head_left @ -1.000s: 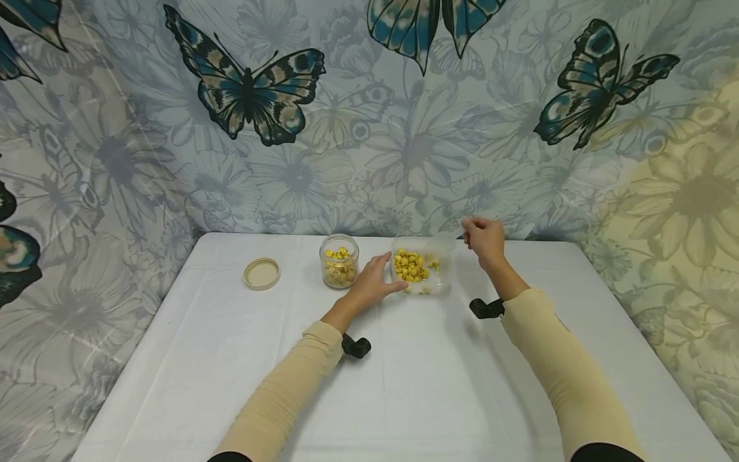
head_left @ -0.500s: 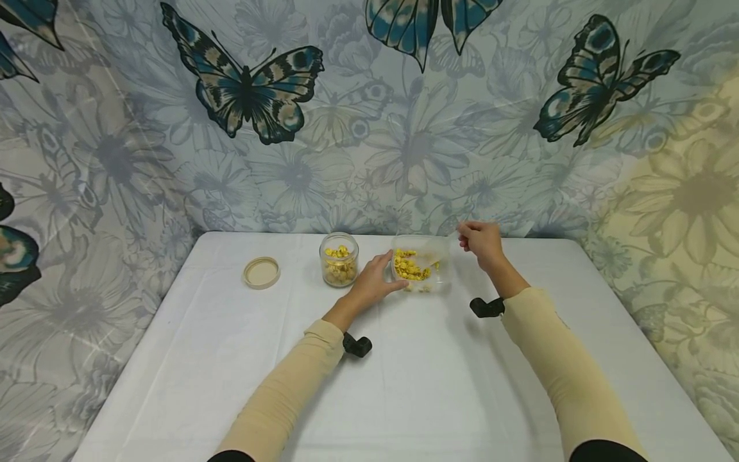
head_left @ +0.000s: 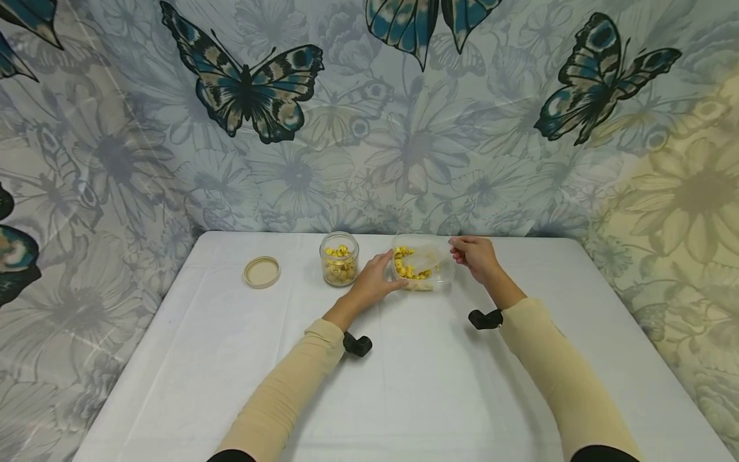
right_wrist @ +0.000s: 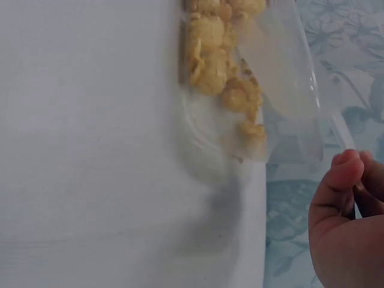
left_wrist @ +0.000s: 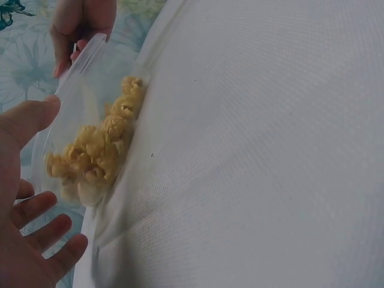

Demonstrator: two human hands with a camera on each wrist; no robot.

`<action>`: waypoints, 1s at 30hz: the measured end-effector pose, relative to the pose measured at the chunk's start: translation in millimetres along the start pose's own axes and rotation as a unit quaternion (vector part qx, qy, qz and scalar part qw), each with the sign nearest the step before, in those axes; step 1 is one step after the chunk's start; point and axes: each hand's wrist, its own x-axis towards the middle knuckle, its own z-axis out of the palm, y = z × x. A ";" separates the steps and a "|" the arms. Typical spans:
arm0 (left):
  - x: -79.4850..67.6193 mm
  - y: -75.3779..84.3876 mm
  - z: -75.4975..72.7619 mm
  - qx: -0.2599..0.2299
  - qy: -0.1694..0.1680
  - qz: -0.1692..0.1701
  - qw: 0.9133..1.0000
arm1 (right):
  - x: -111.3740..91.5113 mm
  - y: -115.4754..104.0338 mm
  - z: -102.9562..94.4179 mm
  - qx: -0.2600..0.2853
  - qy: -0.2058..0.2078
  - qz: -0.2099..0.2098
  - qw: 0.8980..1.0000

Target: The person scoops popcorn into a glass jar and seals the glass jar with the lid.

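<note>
A clear plastic box (head_left: 444,281) of yellow popcorn (head_left: 418,274) sits near the table's back edge. Beside its left side is my left hand (head_left: 372,282), fingers spread; in the left wrist view the thumb (left_wrist: 45,111) touches or nearly touches the rim. My right hand (head_left: 478,258) pinches the thin handle of a translucent spoon (right_wrist: 343,131) at the box's right. The spoon's broad pale end dips into the box against the popcorn, partly hidden by the clear wall. Left of my left hand stands an uncovered glass jar (head_left: 339,273) partly filled with popcorn.
A round, pale-rimmed lid (head_left: 262,273) lies on the white-covered table (head_left: 404,385), left of the jar. Behind the table's back edge hangs a cloth backdrop (head_left: 416,147) printed with butterflies and flowers.
My right hand has moved slightly left and lower, bringing the spoon further into the box. Popcorn has shifted, baring more of the box's middle. My left hand stays in place.
</note>
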 end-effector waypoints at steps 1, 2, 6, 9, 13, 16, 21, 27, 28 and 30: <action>0.2 0.0 0.2 0.000 0.000 0.000 1.000 | -0.5 1.3 -1.2 -0.002 -0.010 0.003 1.000; 0.3 0.0 0.4 0.000 0.000 0.000 1.000 | -1.7 2.2 -2.2 -0.006 -0.019 0.007 1.000; 0.1 -0.1 0.9 -0.007 -0.001 -0.002 1.000 | -5.6 4.4 -5.4 -0.011 -0.041 0.019 0.999; -0.6 0.5 0.4 -0.010 -0.003 -0.005 1.000 | -9.0 3.2 -4.4 -0.011 -0.036 0.032 0.999; -0.6 0.1 0.2 -0.012 -0.002 -0.001 1.000 | -13.1 2.1 0.2 0.017 -0.002 0.063 0.998; -0.2 -0.4 0.1 -0.012 0.001 0.004 1.000 | -15.6 2.5 3.6 0.047 0.026 0.086 0.995; -0.1 -0.2 -0.8 -0.013 0.003 0.003 1.000 | -19.9 1.9 9.3 0.088 0.054 0.111 0.989; -0.9 0.5 -1.0 -0.016 0.002 0.000 1.000 | -21.3 -0.4 11.6 0.107 0.067 0.139 0.982; -0.9 0.5 -1.0 -0.017 0.002 0.000 1.000 | -21.1 -0.5 11.0 0.110 0.066 0.144 0.981; -1.2 0.3 -0.5 -0.018 0.001 0.000 1.000 | -21.3 -1.3 9.3 0.124 0.061 0.153 0.979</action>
